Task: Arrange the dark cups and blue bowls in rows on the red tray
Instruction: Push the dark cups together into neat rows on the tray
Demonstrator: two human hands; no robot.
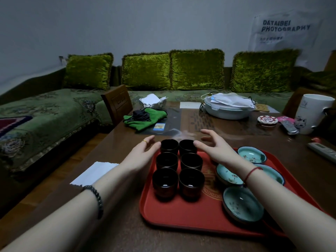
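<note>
Head view has both my hands spread and holding nothing. My left hand (145, 150) lies with straight fingers just beside the far-left cup (169, 146), and my right hand (214, 148) flanks the far-right cup (187, 146), thumb at its rim. Six dark cups (167, 160) stand in two files of three on the left half of the red tray (181, 211). Four blue bowls (242, 204) sit loosely staggered on its right side, one partly under my wrist. I cannot quite tell whether the two far cups stand inside the tray's rim or on it. If on it, a squeeze from both sides could tip them onto the table (112, 142) or knock them together. My right forearm hangs over the bowls and could drag one.
</note>
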